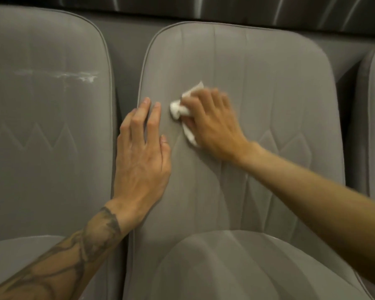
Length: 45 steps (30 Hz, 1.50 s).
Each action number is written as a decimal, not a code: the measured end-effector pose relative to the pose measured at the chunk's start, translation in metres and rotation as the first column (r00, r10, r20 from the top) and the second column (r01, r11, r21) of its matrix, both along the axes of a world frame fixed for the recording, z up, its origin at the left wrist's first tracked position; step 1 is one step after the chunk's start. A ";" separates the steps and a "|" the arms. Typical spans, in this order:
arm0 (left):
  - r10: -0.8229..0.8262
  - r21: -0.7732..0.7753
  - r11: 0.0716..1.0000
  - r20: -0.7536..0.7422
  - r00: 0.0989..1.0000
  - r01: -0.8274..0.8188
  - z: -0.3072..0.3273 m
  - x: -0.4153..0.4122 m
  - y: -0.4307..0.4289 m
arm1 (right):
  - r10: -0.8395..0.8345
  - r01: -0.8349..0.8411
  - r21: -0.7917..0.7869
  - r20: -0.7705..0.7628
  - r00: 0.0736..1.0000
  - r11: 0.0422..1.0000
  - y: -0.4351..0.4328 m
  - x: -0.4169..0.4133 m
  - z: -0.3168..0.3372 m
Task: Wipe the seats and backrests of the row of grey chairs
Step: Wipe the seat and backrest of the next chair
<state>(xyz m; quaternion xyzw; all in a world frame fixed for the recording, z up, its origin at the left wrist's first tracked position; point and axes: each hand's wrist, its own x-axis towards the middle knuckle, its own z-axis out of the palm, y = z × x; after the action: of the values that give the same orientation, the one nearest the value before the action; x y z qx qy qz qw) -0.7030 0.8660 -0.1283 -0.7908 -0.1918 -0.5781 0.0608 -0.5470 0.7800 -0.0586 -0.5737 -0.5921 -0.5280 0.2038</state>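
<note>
Right hand [212, 124] clutches the tissue [178, 109] near the left edge of the backrest [258, 72] — its width runs rightward. Left hand [141, 152] lies alongside; fingers straight.

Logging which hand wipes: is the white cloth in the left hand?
No, the right hand grips the white cloth against the backrest, while the left hand rests flat beside it.
</note>
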 end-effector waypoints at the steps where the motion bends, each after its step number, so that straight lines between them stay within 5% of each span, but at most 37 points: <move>1: 0.000 0.006 1.000 0.001 1.000 0.000 0.000 0.000 0.000 | -0.049 0.048 0.067 0.010 0.999 0.997 0.007 0.007 0.022; 5: 0.003 0.020 1.000 0.009 1.000 -0.004 0.000 0.001 0.003 | -0.266 0.356 0.354 -0.280 0.923 0.865 0.041 0.021 0.104; 8: -0.004 0.024 1.000 0.012 1.000 0.004 -0.001 0.001 0.002 | -0.097 0.200 0.375 -0.275 0.957 0.905 0.039 0.005 0.053; 12: -0.022 0.020 1.000 0.018 1.000 0.021 -0.002 0.001 0.003 | 0.087 -0.074 0.080 -0.180 0.980 0.994 -0.005 -0.013 -0.104; 15: -0.010 0.028 1.000 0.029 1.000 0.009 -0.001 0.001 0.003 | 0.123 -0.110 -0.224 0.046 0.991 0.968 -0.032 0.005 -0.144; 17: -0.012 0.032 0.999 0.027 1.000 0.011 -0.001 0.001 0.004 | 0.115 -0.099 -0.176 0.083 0.990 0.979 -0.024 0.018 -0.118; 20: -0.015 0.030 0.999 0.033 0.999 0.014 -0.002 0.002 0.004 | 0.023 0.002 0.145 -0.173 0.985 0.989 -0.002 0.019 -0.065; 22: -0.015 0.034 0.999 0.038 0.999 0.013 -0.002 0.002 0.004 | 0.051 0.000 0.214 -0.233 0.971 0.977 0.005 0.010 -0.072; 25: -0.007 0.038 0.999 0.037 0.999 0.006 -0.001 0.002 0.003 | 0.156 -0.156 -0.007 -0.038 0.987 0.988 -0.014 0.006 -0.139; 27: -0.001 0.038 0.999 0.036 0.999 -0.001 -0.001 0.002 0.003 | 0.204 -0.146 -0.281 0.190 0.960 0.948 -0.033 0.011 -0.173; 29: 0.004 0.039 0.999 0.035 0.999 -0.005 0.000 0.002 0.003 | 0.265 -0.125 -0.387 0.334 0.905 0.914 -0.038 0.023 -0.167; 31: 0.001 0.049 0.999 0.033 0.999 -0.003 0.000 0.002 0.004 | 0.216 -0.140 -0.270 0.276 0.936 0.953 -0.027 0.030 -0.143; 35: 0.011 0.062 0.998 0.037 0.999 -0.014 -0.002 0.003 0.004 | 0.146 -0.143 0.036 -0.116 0.982 0.989 -0.014 0.016 -0.140; 41: 0.013 0.051 0.999 0.011 1.000 -0.013 0.001 0.002 0.001 | 0.287 -0.145 -0.450 0.267 0.920 0.881 -0.042 0.017 -0.196; 45: 0.027 0.036 0.999 -0.024 0.999 -0.026 0.005 -0.006 0.000 | 0.223 -0.149 -0.314 0.213 0.951 0.938 -0.030 0.013 -0.158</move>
<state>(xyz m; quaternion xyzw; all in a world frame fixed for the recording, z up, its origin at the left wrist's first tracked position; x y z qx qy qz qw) -0.7093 0.8657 -0.1235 -0.7940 -0.1912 -0.5707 0.0850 -0.5340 0.7499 -0.2168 -0.4688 -0.7366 -0.4790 0.0908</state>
